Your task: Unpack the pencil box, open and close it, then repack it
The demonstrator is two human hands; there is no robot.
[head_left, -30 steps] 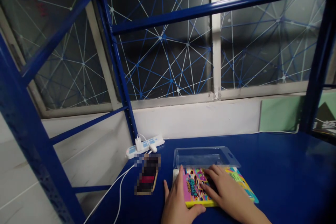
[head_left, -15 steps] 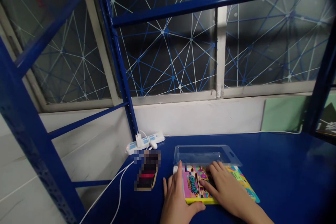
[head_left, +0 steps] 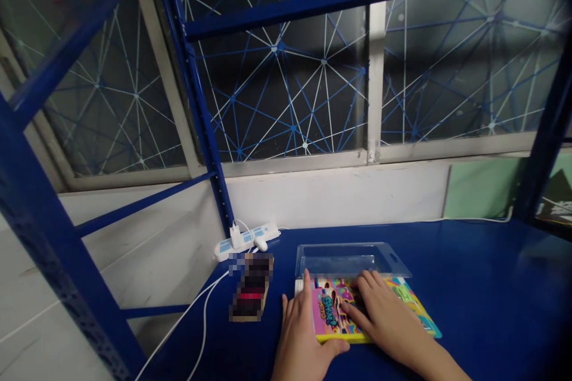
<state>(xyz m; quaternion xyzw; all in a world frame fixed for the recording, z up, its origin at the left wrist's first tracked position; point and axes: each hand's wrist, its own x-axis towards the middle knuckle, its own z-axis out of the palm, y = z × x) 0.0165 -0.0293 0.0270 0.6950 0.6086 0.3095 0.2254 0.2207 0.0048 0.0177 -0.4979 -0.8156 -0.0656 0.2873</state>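
A brightly printed pink, yellow and green card or booklet (head_left: 328, 315) lies flat on the blue table (head_left: 473, 268), its far edge against a transparent plastic blister tray (head_left: 344, 260). My left hand (head_left: 301, 333) clasps its near left corner, with the thumb along the front edge and the index finger up the left side. My right hand (head_left: 384, 312) lies across the card's right half, fingers curved and pressing on top. The fingers hide part of the print.
A white power strip (head_left: 245, 239) with a plugged-in charger sits at the table's back left, and white cables (head_left: 196, 321) run down over the left edge. A pixelated object (head_left: 252, 289) lies beside my left hand. Blue steel shelf uprights (head_left: 196, 113) frame the view.
The whole view has tilted slightly, so everything sits a little higher in the picture. My hands and the printed card keep nearly the same places relative to each other.
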